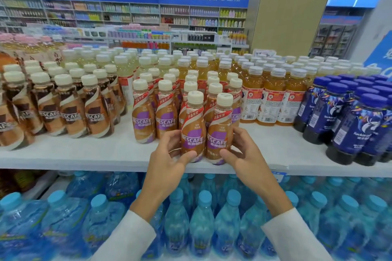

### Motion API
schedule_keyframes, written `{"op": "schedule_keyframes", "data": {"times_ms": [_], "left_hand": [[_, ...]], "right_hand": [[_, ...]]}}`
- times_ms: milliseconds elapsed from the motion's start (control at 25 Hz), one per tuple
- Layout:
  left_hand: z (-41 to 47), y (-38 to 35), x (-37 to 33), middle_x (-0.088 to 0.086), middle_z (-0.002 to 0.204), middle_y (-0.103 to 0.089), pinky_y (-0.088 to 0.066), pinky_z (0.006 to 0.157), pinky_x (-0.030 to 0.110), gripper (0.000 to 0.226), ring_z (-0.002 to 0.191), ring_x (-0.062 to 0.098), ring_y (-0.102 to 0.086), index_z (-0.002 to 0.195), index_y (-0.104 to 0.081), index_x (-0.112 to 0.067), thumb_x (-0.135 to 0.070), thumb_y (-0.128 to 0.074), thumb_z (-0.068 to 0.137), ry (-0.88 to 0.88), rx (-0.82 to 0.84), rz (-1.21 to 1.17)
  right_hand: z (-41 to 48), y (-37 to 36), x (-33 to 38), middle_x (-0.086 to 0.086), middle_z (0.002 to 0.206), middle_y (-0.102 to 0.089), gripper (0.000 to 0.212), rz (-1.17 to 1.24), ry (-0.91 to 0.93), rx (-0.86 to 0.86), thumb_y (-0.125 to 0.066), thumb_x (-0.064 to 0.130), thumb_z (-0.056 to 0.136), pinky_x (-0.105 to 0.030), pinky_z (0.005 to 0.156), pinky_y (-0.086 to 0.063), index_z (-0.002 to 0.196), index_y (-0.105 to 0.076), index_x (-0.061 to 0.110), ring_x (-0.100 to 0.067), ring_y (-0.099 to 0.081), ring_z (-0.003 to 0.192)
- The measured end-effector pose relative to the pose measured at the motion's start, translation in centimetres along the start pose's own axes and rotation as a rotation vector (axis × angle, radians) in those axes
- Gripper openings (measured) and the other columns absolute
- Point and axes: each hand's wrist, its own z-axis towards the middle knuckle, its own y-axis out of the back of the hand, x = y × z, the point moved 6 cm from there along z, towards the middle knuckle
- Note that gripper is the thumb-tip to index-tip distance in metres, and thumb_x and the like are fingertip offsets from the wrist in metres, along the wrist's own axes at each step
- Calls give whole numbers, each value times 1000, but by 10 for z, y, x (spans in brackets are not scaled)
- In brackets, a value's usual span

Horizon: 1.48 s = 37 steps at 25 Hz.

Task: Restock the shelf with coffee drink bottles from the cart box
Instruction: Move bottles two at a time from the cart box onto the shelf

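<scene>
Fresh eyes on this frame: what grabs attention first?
Two purple-label coffee bottles at the front edge of the white shelf, one under each hand: the left hand on the left bottle, the right hand on the right bottle. Next come the dense rows of capped bottles behind, then the blue water bottles packed on the shelf below.

Two hands are in view, each around one purple-label coffee bottle. The other bottles crowd too densely to count.
</scene>
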Motion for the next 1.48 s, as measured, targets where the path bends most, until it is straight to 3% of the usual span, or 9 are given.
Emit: {"op": "schedule_keyframes", "data": {"times_ms": [80, 200, 280, 400, 480, 720, 1040, 1360, 1480], "left_hand": [[-2, -1, -1, -17, 126, -66, -55, 99, 26, 58, 113, -4, -64, 133, -54, -31, -22, -83, 84, -10, 5, 7], [-7, 0, -7, -17, 125, -63, -56, 88, 15, 69, 110, 0, -65, 135, -56, -31, -34, -90, 75, -44, -57, 24], [-8, 0, -9, -14, 123, -64, -56, 86, 14, 71, 108, 1, -66, 134, -58, -30, -35, -91, 72, -55, -85, 28], [-8, 1, -10, -14, 119, -68, -57, 88, 17, 66, 107, 2, -67, 132, -59, -32, -32, -91, 74, -55, -102, 23], [-9, 1, -10, -17, 119, -68, -55, 87, 13, 64, 106, -2, -66, 130, -59, -35, -32, -90, 74, -62, -104, 26], [-8, 0, -8, -15, 121, -67, -54, 84, 12, 65, 107, 2, -67, 134, -58, -30, -32, -88, 77, -63, -113, 35], [-11, -4, -5, -14, 127, -63, -49, 80, 3, 72, 111, -3, -63, 141, -55, -26, -35, -87, 78, -92, -131, 50], [-12, -10, -7, -11, 118, -68, -50, 76, 2, 69, 101, 0, -66, 132, -57, -29, -34, -91, 72, -104, -206, 68], [-15, 2, -4, -17, 114, -68, -51, 76, 3, 65, 99, -3, -66, 126, -57, -38, -37, -92, 71, -102, -241, 78]], "right_hand": [[-3, 1, -2, 21, 126, -64, 50, -6, 2, 26, -70, 15, 95, -28, 104, -53, 129, -50, 46, 2, -58, 121], [-10, -2, 1, 27, 128, -56, 65, -80, 35, -81, -85, 40, 80, -14, 91, -53, 127, -44, 58, 10, -55, 117], [-9, -2, 0, 28, 121, -60, 63, -68, 52, -148, -87, 33, 79, -13, 89, -54, 122, -48, 57, 9, -58, 113], [-5, -3, -5, 17, 125, -66, 61, 3, 15, -118, -83, 17, 84, -31, 102, -54, 131, -52, 41, -1, -62, 116], [-5, -1, -7, 14, 129, -66, 60, 13, 16, -93, -81, 15, 86, -34, 105, -53, 135, -52, 35, -2, -62, 119], [-12, -5, -3, 16, 125, -62, 60, -33, 62, -217, -89, 37, 75, -11, 88, -53, 121, -53, 52, 6, -61, 112], [-13, -5, -1, 16, 126, -62, 63, -23, 75, -209, -87, 33, 79, -8, 85, -51, 129, -52, 47, 8, -60, 111], [-20, -10, -3, 18, 123, -62, 64, -66, 112, -354, -87, 36, 78, -9, 85, -52, 131, -52, 42, 4, -62, 111], [-22, -4, -7, 21, 122, -60, 65, -76, 89, -382, -88, 37, 78, -7, 84, -51, 132, -52, 39, 6, -60, 111]]}}
